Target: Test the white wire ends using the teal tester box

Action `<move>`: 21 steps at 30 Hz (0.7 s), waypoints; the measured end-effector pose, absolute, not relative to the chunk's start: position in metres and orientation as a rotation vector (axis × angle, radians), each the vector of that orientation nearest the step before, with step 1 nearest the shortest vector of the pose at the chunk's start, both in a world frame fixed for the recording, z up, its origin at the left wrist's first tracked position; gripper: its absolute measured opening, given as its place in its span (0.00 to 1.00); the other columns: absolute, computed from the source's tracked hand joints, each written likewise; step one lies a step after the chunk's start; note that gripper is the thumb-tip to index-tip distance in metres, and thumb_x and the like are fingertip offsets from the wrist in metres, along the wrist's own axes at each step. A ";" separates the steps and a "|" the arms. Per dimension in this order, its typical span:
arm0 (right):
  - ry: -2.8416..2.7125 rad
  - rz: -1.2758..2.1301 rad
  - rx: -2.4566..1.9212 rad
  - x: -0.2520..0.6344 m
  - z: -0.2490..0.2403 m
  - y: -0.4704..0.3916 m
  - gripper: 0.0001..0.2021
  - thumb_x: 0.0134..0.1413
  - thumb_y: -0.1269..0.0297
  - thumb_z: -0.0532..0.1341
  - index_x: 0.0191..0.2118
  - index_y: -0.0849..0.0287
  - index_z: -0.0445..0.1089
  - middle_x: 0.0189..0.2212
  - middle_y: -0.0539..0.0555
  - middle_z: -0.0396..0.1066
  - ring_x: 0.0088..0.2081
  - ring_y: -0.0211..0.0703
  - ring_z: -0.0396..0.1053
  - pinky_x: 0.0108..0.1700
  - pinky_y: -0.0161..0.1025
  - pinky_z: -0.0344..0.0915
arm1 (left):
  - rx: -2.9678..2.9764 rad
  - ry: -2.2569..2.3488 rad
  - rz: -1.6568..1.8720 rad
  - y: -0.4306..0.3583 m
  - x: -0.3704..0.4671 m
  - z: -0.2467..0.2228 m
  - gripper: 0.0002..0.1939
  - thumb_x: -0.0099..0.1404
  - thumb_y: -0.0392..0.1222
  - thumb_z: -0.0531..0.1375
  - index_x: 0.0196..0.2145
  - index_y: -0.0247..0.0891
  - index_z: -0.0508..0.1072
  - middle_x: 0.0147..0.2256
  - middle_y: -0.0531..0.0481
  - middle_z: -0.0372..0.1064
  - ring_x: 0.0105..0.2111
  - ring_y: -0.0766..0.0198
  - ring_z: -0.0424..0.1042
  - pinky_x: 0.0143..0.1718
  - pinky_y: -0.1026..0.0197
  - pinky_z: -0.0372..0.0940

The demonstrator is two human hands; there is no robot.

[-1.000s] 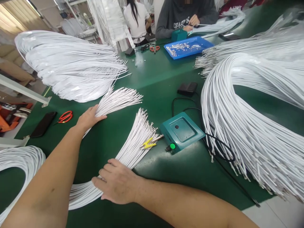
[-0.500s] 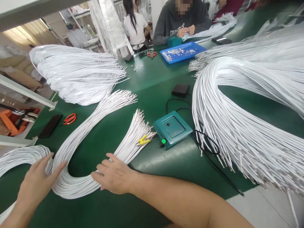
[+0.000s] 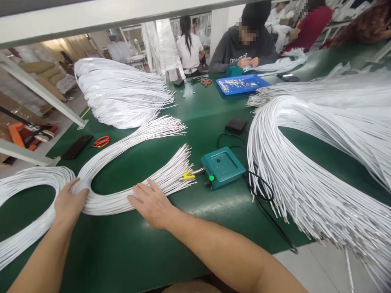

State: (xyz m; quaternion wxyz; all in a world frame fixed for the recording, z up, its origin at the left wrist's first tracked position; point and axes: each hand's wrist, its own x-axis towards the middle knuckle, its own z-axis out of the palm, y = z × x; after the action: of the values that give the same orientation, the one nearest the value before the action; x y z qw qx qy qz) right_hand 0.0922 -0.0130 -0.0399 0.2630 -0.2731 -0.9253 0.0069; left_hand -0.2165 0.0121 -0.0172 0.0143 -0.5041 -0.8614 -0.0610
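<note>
A bundle of thin white cables (image 3: 106, 204) lies in a sideways U on the green table, its metal-tipped ends fanned out to the right. My right hand (image 3: 152, 204) rests across the near arm of this bundle, fingers stretched out. My left hand (image 3: 69, 202) lies at the bend, thumb and forefinger apart, where a second looped cable bundle (image 3: 65, 175) meets the first; some of its fingers are hidden. Close to the fanned ends is a yellow forked piece (image 3: 188, 175) on a metal rod from a teal box (image 3: 224, 167) with a green button.
A large cable bundle (image 3: 275, 162) arches at the right; another cable heap (image 3: 122, 91) lies at the back left. Orange-handled scissors (image 3: 101, 141), a dark phone-like object (image 3: 77, 147), a black pedal-like block (image 3: 236, 126) and a blue tray (image 3: 224, 91) are about. A co-worker (image 3: 244, 53) sits opposite.
The near arm of the cable bundle has shifted away from me and lies straighter. Both hands have moved forward with it, the left closer in against the bend. The view has tilted up.
</note>
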 end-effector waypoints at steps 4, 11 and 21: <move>-2.427 0.038 -0.693 0.092 -0.044 -0.007 0.17 0.61 0.71 0.51 0.55 0.65 0.64 0.58 0.64 0.62 0.62 0.51 0.54 0.67 0.54 0.42 | -1.734 -2.579 -0.324 0.019 -0.172 0.004 0.36 0.61 0.55 0.50 0.57 0.23 0.66 0.57 0.28 0.64 0.59 0.40 0.62 0.59 0.43 0.57; -2.331 0.117 -0.479 0.085 -0.031 -0.008 0.09 0.62 0.70 0.54 0.38 0.60 0.73 0.32 0.55 0.71 0.36 0.44 0.61 0.46 0.46 0.60 | -2.752 -1.971 -0.344 -0.007 -0.101 0.004 0.34 0.62 0.49 0.56 0.64 0.38 0.57 0.63 0.40 0.58 0.62 0.52 0.57 0.62 0.49 0.53; -2.297 -0.221 -0.653 0.120 0.014 0.025 0.11 0.58 0.66 0.61 0.46 0.60 0.71 0.44 0.60 0.74 0.44 0.49 0.68 0.51 0.48 0.61 | -2.688 -1.589 -0.248 0.042 -0.092 -0.019 0.38 0.63 0.66 0.52 0.60 0.35 0.63 0.49 0.38 0.69 0.45 0.51 0.66 0.42 0.54 0.62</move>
State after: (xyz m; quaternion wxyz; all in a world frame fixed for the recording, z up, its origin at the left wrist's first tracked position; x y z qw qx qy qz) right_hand 0.1204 0.0247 0.0136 0.3632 -0.2538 -0.8923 -0.0860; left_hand -0.0921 0.0418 -0.0186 0.0045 -0.8582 -0.5071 -0.0793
